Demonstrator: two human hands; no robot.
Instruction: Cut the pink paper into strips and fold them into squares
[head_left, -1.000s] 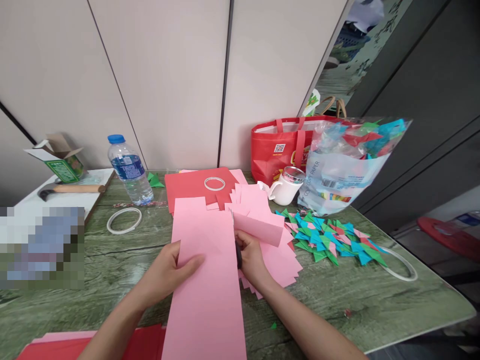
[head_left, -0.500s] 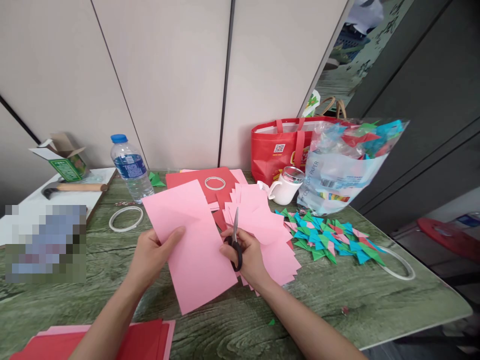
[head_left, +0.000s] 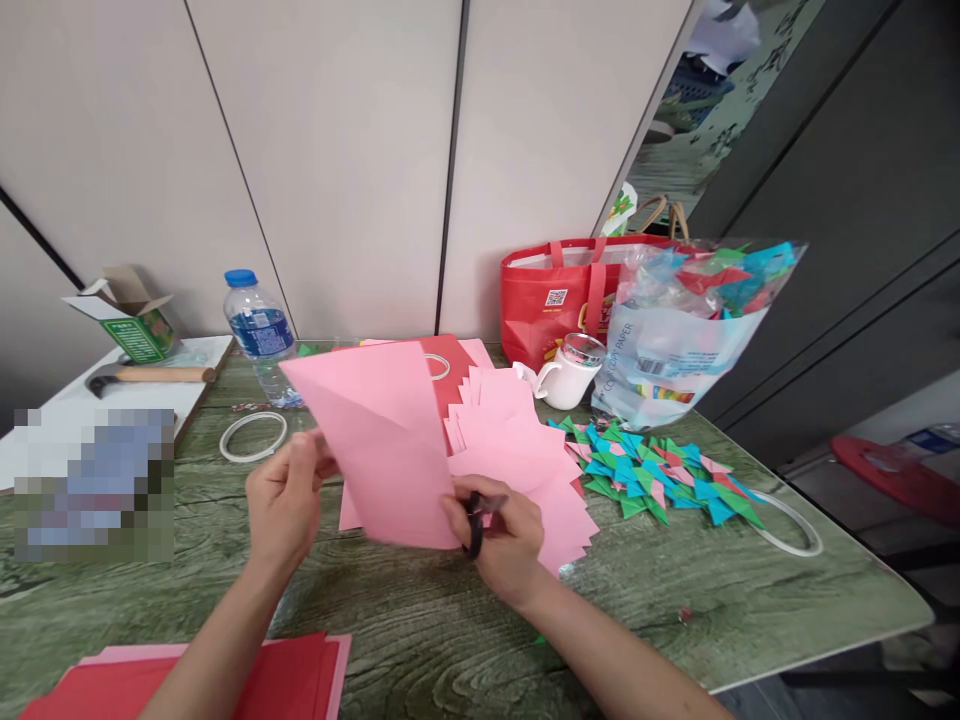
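Note:
A sheet of pink paper (head_left: 382,445) is held up over the table, bent a little along its left side. My left hand (head_left: 285,495) is closed at its left edge, the fingertips partly behind the sheet. At the lower right edge, my right hand (head_left: 502,535) pinches the paper and keeps a pair of black-handled scissors (head_left: 475,532) in the same grasp; the blades are blurred and lie across the fingers. Just beyond that hand spreads a fanned pile of pink paper (head_left: 517,435). Red paper (head_left: 456,352) with a tape roll (head_left: 436,367) on it lies partly hidden behind the sheet.
Left stand a water bottle (head_left: 261,335), a tape roll (head_left: 253,437), and a hammer (head_left: 150,374) on a white board. Red sheets (head_left: 277,680) lie at the front left. On the right are a white mug (head_left: 571,372), folded paper pieces (head_left: 652,470), a plastic bag (head_left: 675,350) and a red bag (head_left: 532,290).
The sheet's lower edge has swung up and the paper has bent. My left hand has shifted from the sheet's face to its left edge. My right hand has turned, tipping the scissors' blades rightward.

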